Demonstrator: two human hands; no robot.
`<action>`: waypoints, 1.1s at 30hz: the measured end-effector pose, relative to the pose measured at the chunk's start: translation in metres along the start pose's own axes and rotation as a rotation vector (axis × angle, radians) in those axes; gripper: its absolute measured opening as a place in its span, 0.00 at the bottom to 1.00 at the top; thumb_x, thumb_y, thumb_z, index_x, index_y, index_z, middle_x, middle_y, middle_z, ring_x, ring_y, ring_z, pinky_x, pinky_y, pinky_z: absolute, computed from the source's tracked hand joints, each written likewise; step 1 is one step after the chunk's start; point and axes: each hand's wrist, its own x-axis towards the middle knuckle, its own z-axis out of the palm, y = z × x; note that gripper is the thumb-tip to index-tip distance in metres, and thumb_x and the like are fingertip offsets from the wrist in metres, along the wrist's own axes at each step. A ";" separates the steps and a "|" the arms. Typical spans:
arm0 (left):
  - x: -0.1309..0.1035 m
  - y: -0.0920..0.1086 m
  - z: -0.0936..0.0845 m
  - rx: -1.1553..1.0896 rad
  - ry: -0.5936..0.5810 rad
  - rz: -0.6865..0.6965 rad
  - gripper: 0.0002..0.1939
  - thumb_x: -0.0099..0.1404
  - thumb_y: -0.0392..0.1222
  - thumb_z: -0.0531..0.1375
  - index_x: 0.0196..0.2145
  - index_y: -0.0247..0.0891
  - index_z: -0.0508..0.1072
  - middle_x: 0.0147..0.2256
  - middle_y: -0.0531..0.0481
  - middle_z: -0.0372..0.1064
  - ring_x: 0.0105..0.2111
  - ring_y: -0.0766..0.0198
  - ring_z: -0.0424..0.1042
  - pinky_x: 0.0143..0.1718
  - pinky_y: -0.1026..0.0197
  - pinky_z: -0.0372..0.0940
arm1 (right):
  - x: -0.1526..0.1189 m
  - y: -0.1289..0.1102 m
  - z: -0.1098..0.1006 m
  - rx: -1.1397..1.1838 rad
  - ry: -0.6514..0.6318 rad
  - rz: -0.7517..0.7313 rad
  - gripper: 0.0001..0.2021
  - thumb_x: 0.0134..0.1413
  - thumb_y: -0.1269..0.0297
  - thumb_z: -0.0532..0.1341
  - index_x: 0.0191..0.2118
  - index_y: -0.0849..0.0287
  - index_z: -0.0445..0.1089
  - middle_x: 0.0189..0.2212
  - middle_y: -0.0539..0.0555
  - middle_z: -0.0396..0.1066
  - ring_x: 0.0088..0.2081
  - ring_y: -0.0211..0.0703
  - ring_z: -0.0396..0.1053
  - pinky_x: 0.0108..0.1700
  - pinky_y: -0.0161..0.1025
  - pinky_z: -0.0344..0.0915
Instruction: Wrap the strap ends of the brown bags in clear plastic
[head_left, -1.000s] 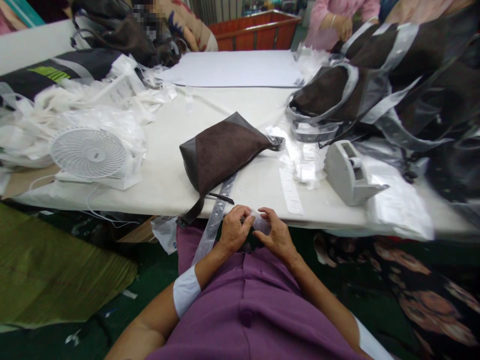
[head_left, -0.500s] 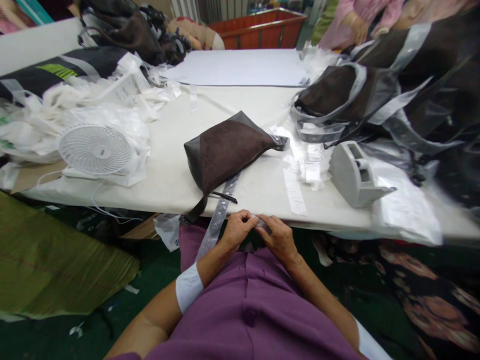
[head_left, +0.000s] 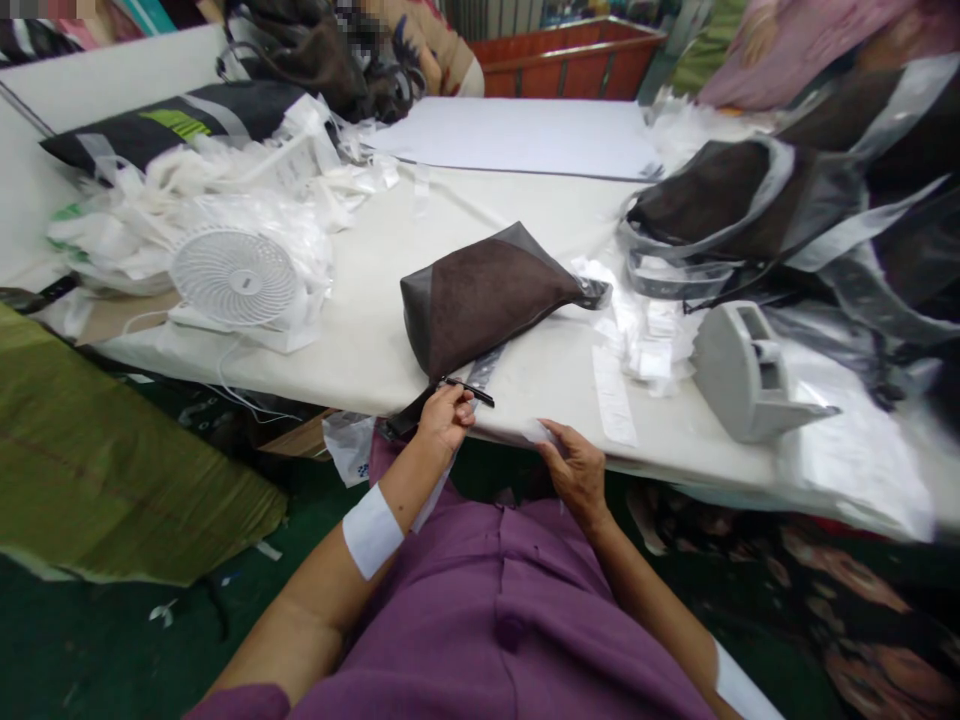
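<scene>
A dark brown bag [head_left: 495, 295] with black corner panels lies on its side on the white-covered table. My left hand [head_left: 448, 418] is at its near end, fingers closed at the thin black zipper pull [head_left: 480, 394]. Beside that hand, a black strap tab [head_left: 409, 415] hangs towards the table edge. A clear-wrapped strap [head_left: 487, 368] comes out from under the bag, partly hidden by my left hand. At the table's edge my right hand [head_left: 576, 468] pinches a small piece of whitish, see-through film [head_left: 535, 431] between thumb and forefinger.
A grey tape dispenser [head_left: 739, 375] stands at right, beside white paper slips [head_left: 652, 345]. Wrapped brown bags [head_left: 739, 195] are piled behind it. On the left are a white fan [head_left: 236, 277] and crumpled plastic [head_left: 217, 190]. Other people stand across the table.
My hands were together at the table edge with the film piece. Now the left has moved up and left to the bag's zipper pull; the right keeps the film. The view has shifted slightly left.
</scene>
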 end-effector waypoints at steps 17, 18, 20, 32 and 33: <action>-0.023 -0.029 0.009 0.011 -0.133 -0.002 0.18 0.49 0.43 0.69 0.31 0.35 0.64 0.25 0.54 0.67 0.23 0.67 0.71 0.25 0.64 0.67 | -0.002 0.001 0.009 -0.195 -0.034 -0.073 0.15 0.58 0.56 0.57 0.46 0.58 0.70 0.33 0.54 0.71 0.34 0.43 0.69 0.38 0.39 0.65; -0.022 -0.029 0.009 0.024 -0.117 0.017 0.18 0.49 0.43 0.69 0.31 0.35 0.64 0.25 0.54 0.67 0.22 0.67 0.70 0.24 0.64 0.67 | -0.001 0.000 0.010 -0.205 -0.036 -0.077 0.15 0.58 0.56 0.56 0.47 0.58 0.70 0.32 0.54 0.71 0.34 0.43 0.69 0.38 0.39 0.65; -0.022 -0.030 0.009 0.041 -0.096 0.041 0.18 0.49 0.44 0.68 0.31 0.35 0.64 0.24 0.55 0.66 0.21 0.68 0.70 0.22 0.65 0.67 | 0.000 -0.001 0.012 -0.216 -0.035 -0.080 0.15 0.58 0.57 0.56 0.47 0.57 0.70 0.32 0.54 0.71 0.35 0.44 0.69 0.39 0.39 0.65; -0.025 -0.034 0.004 0.099 -0.099 0.025 0.16 0.48 0.43 0.68 0.30 0.34 0.66 0.22 0.55 0.65 0.19 0.71 0.65 0.19 0.68 0.60 | 0.008 -0.003 0.020 -0.267 -0.073 -0.107 0.15 0.58 0.57 0.56 0.46 0.58 0.70 0.33 0.55 0.70 0.34 0.44 0.68 0.39 0.40 0.64; -0.026 -0.035 0.004 0.107 -0.097 0.029 0.16 0.47 0.43 0.68 0.29 0.34 0.67 0.21 0.55 0.64 0.18 0.72 0.63 0.17 0.69 0.57 | 0.008 -0.003 0.021 -0.269 -0.083 -0.110 0.15 0.58 0.57 0.55 0.47 0.58 0.70 0.33 0.55 0.70 0.35 0.44 0.68 0.39 0.40 0.64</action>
